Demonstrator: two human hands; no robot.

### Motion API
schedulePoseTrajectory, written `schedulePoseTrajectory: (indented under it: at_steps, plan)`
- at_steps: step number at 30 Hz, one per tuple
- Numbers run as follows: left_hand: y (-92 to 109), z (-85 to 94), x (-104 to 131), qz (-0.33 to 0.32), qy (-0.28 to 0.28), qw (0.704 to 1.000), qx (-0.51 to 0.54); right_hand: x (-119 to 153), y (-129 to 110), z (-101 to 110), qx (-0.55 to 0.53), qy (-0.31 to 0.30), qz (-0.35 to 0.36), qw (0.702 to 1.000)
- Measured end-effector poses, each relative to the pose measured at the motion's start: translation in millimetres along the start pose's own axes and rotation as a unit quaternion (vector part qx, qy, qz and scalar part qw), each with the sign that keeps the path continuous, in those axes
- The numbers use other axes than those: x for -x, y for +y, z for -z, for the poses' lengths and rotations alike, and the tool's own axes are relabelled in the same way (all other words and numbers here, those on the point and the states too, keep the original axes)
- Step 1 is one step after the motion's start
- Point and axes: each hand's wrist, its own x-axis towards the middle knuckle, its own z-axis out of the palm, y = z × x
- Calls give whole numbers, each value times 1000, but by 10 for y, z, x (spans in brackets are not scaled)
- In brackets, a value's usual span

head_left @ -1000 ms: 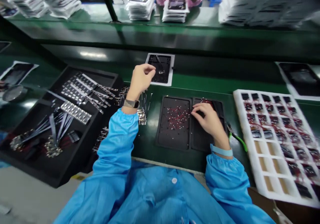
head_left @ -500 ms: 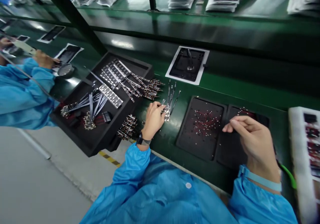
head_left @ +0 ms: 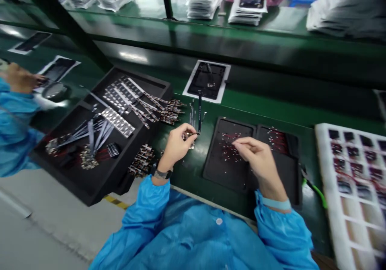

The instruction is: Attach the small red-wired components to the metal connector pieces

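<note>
My left hand [head_left: 176,145] pinches a dark flex cable [head_left: 199,113], its strip standing up beyond the fingertips. Under and behind it, more flex cables [head_left: 192,113] with small metal ends lie on the green bench. Thumb and fingers of my right hand [head_left: 259,159] are pressed together above a black tray [head_left: 215,165]. Small red-wired parts with pale ends [head_left: 230,149] are scattered in that tray. Whatever sits between the right fingertips is too small to make out.
At left stands a black foam box [head_left: 90,185] with flex cables and small boards. A screen panel [head_left: 208,79] lies on white paper behind. Rightward are a second tray [head_left: 289,177], green-handled cutters [head_left: 315,189] and a white foam tray [head_left: 327,173]. Co-workers' hands show at left and top.
My left hand has raised one flex cable off the small pile. My right hand has moved left, from the second tray to over the red-wired parts. The view has shifted right.
</note>
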Motion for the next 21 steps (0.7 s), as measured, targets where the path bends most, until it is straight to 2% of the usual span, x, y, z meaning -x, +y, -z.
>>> schedulePoseTrajectory:
  at_steps: [4, 7, 9, 15, 21]
  plan:
    - [210, -160, -167, 25, -99, 984, 149, 15, -120, -215, 36, -37, 17, 999]
    - [248, -340, -248, 38, -181, 960, 211, 33, -140, -257, 51, -47, 10, 998]
    - [230, -438, -254, 49, -208, 948, 237, 42, -127, -241, 60, -49, 8, 997]
    - [170, -509, -217, 90, -236, 929, 271, 46, -85, -210, 120, -30, 33, 992]
    - [157, -510, -223, 115, -226, 935, 247, 65, -126, -236, 221, -13, 114, 968]
